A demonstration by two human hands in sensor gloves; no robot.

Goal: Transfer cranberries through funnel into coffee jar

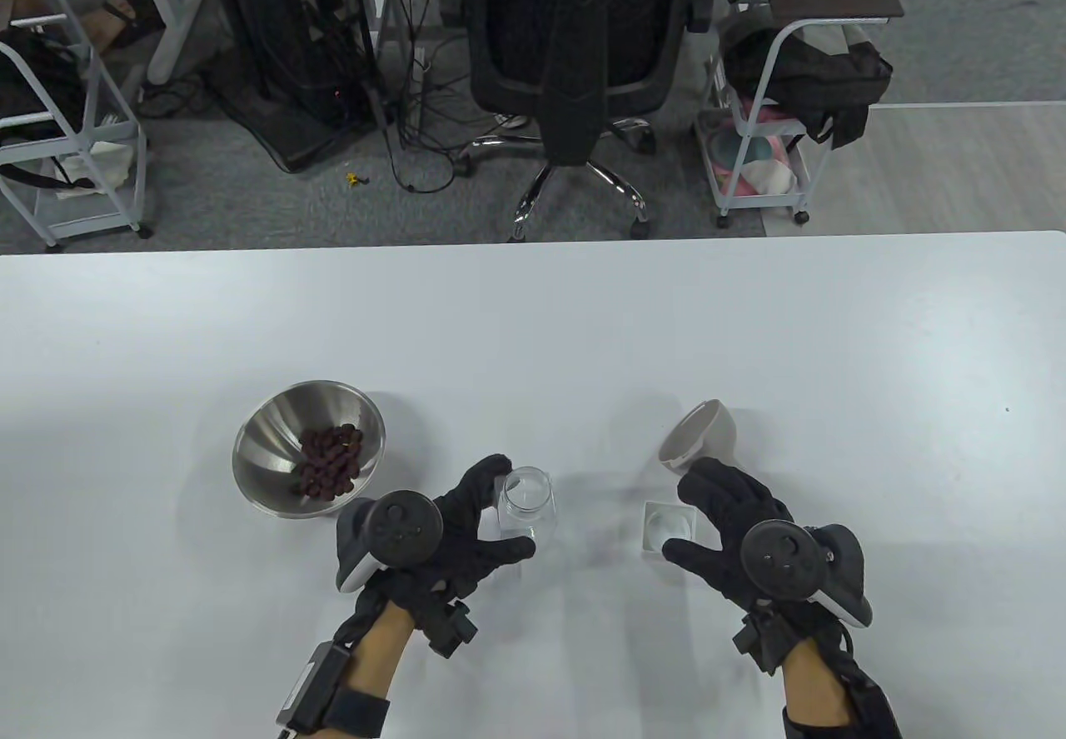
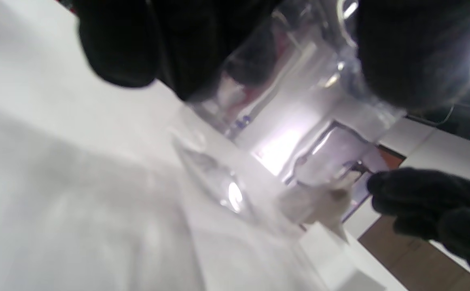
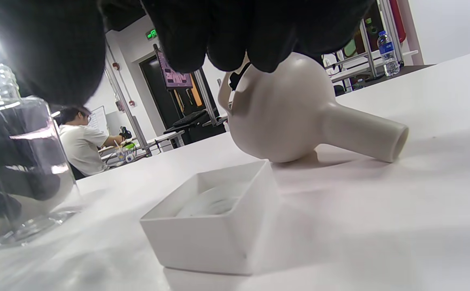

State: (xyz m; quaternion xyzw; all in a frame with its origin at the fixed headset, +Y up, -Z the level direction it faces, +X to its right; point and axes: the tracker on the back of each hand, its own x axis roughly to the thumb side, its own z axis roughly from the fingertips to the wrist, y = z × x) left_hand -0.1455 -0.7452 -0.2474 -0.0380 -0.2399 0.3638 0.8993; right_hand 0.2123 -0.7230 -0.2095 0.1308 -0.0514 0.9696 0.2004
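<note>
Left hand (image 1: 454,535): grip wrapped around the clear glass coffee jar (image 1: 528,510), fingers on the far side, thumb on the near side. Jar stands upright on the white desk (image 1: 533,322), mouth uncovered.

Right hand (image 1: 737,539): grip released, fingers spread, hovering over the small square white lid (image 1: 669,526), which lies on the desk just right of the jar. Fingertips sit close to the funnel (image 1: 699,435); contact cannot be told, probably not touching.

Funnel: off-white, lying on its side on the desk beyond the lid, spout pointing away to the right.

Cranberries (image 1: 331,460): a dark red heap inside the steel bowl (image 1: 271,431), left of the jar, near the left hand.
</note>
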